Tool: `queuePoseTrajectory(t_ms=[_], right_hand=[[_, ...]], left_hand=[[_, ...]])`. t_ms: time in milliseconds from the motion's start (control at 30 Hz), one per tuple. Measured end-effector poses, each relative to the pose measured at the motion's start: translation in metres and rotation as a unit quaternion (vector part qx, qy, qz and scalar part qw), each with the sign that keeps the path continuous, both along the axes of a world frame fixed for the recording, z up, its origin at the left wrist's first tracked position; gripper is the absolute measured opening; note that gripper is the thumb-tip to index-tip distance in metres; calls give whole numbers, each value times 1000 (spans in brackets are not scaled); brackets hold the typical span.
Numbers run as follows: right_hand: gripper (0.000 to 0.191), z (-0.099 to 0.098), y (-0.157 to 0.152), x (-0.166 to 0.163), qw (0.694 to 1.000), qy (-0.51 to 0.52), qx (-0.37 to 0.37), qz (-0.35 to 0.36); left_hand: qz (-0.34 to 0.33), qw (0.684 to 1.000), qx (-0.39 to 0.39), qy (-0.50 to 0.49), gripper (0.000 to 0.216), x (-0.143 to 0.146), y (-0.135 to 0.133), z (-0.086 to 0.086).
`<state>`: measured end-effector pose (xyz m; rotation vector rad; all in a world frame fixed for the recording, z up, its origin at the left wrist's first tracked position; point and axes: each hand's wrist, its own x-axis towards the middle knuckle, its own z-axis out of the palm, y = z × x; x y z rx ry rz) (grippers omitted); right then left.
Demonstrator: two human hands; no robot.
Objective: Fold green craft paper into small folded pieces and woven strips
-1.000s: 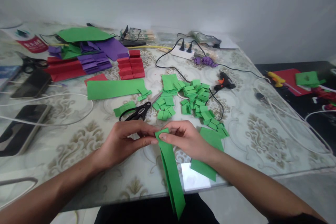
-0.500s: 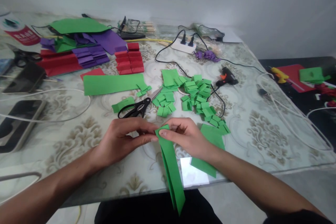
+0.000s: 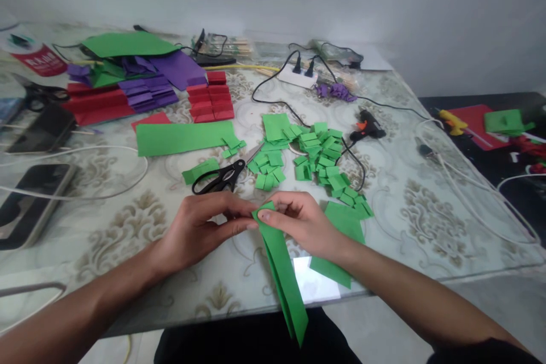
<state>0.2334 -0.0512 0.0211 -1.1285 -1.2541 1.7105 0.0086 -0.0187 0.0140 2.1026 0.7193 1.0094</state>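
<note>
Glass tabletop (image 3: 106,239): strewn with cut paper (image 3: 318,153).
Green strip (image 3: 284,278): top end between both hands, tail hanging past the near edge.
Left hand (image 3: 200,230): pinches the strip's top.
Right hand (image 3: 305,224): pinches the same end.
Scissors (image 3: 219,177): just beyond left hand.

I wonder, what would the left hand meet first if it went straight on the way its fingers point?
The folded green strip at its fingertips, which the left hand pinches; right behind it, most likely, the right hand.
</note>
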Motion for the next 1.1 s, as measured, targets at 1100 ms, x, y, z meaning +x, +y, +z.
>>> queuePoseTrajectory(t_ms=[1100], right_hand=[[48, -6, 2, -5, 998, -64, -2, -11]], left_hand=[[-34, 963, -237, 123, 31, 7, 1, 6]])
